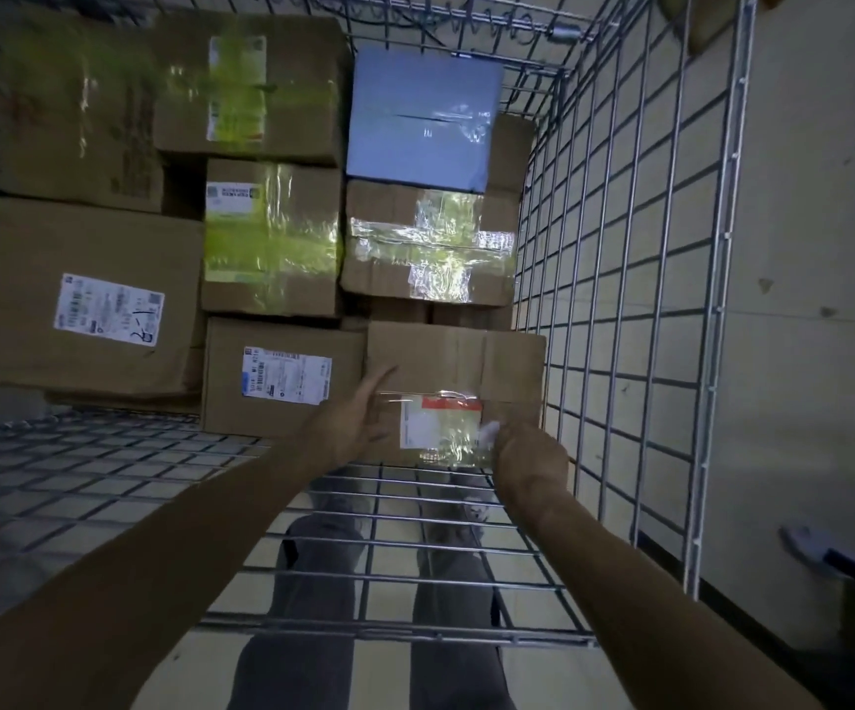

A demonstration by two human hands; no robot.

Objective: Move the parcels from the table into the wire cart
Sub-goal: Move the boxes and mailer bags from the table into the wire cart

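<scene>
You are gripping the cardboard parcel (466, 361) with both hands: your left hand (359, 420) is clasping its left edge with the thumb lying up along the top face, and your right hand (528, 458) is curling its fingers round the near right corner, beside the taped label (438, 422). The parcel is lying inside the wire cart (620, 310), in its near right corner, pressing against a labelled brown box (282, 381) on its left. A tape-crossed box (430, 243) and a blue-grey parcel (420, 120) are lying farther back.
</scene>
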